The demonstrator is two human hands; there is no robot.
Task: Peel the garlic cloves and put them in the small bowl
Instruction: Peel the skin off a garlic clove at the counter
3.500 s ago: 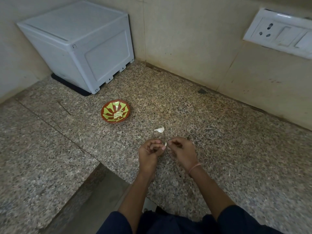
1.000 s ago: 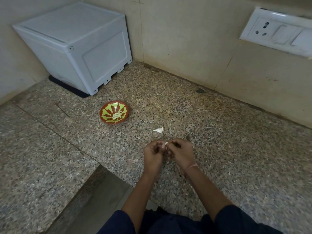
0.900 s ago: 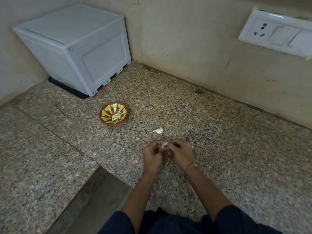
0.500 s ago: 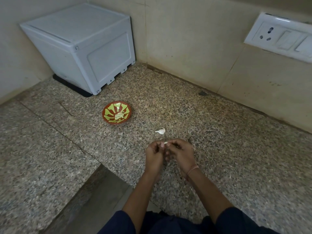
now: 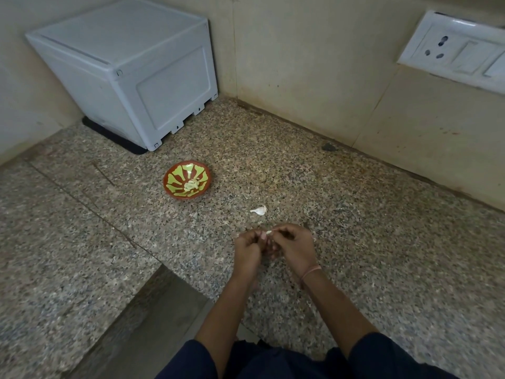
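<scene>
Right now the garlic clove (image 5: 269, 232) is pinched between your left hand (image 5: 248, 250) and right hand (image 5: 293, 247), both curled on it above the table (image 5: 355, 242). Tiny, light, likely slippery once bare: hold its body, tear skin from the tip. A spare clove (image 5: 259, 211) lies just beyond; the small bowl (image 5: 175, 175) farther left.

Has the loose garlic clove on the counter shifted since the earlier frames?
No. The loose garlic clove keeps the same offset from the small bowl, lying to its lower right in the head view.
</scene>
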